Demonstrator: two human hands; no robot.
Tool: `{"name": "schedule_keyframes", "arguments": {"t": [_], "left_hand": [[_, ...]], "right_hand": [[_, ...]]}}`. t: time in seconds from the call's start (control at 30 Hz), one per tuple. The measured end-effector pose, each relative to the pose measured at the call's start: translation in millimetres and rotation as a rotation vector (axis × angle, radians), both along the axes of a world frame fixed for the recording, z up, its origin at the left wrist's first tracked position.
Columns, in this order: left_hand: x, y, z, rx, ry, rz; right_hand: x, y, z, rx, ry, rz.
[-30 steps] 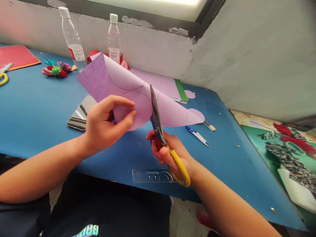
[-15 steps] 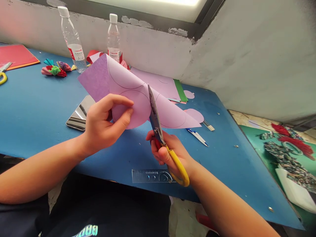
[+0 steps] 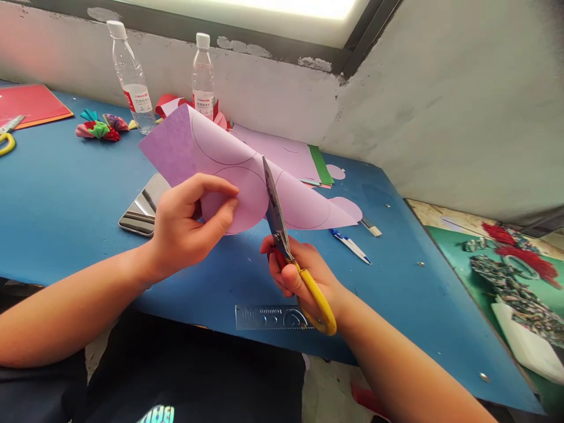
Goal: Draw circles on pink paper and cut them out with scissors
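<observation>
My left hand (image 3: 187,226) pinches a curled sheet of purple paper (image 3: 211,150) with pencilled circles on it, holding it up over the blue table (image 3: 66,194). My right hand (image 3: 302,276) is wrapped round the yellow handles of a pair of scissors (image 3: 282,235). The blades point up and away and sit in a cut along the edge of one drawn circle, just right of my left thumb.
A clear ruler (image 3: 268,317) lies at the table's near edge. A phone (image 3: 143,205), a pen (image 3: 350,245), cut purple circles (image 3: 348,207), more paper sheets (image 3: 286,155), two water bottles (image 3: 132,79) and paper flowers (image 3: 99,128) lie around. Another yellow scissors (image 3: 6,141) is far left.
The scissors and paper have barely shifted; the blades have edged a little further along the circle. Both hands keep the same grip.
</observation>
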State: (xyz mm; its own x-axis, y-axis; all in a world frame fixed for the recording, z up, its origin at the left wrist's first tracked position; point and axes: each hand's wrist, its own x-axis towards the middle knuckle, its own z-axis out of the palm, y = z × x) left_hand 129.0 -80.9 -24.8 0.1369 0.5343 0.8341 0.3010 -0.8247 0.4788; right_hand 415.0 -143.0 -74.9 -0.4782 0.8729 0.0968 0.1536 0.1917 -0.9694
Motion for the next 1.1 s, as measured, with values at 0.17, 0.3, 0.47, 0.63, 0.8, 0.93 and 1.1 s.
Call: {"name": "schedule_keyframes", "arguments": {"t": [0.17,0.3,0.47,0.63,0.8,0.93,1.1], "left_hand": [[-0.3,0.8,-2.9,0.006,-0.032,0.009],[-0.2,0.8,-3.9,-0.061,-0.013,0.040],[1.3,0.7,-4.3,-0.042,-0.018,0.070],[2.8,-0.1,-4.0,-0.023,-0.040,0.045],[1.8,0.3,-4.2,-0.006,-0.047,0.028],[0.5,0.9,-4.2,-0.033,-0.042,0.033],[0.6,2.0,-3.9,-0.045,-0.049,0.007]], "right_hand": [[-3.8,-0.8,6.9,0.008,-0.023,-0.022],[-7.0,-3.2,14.8,-0.015,-0.045,-0.036],[-6.8,-3.1,14.6,-0.023,-0.050,-0.045],[-4.8,-0.8,9.3,-0.016,-0.022,-0.020],[-3.9,-0.1,6.2,-0.007,-0.018,-0.015],[-6.6,-2.4,10.7,-0.017,-0.020,-0.040],[-8.7,-5.1,16.8,-0.033,-0.003,-0.051]]}}
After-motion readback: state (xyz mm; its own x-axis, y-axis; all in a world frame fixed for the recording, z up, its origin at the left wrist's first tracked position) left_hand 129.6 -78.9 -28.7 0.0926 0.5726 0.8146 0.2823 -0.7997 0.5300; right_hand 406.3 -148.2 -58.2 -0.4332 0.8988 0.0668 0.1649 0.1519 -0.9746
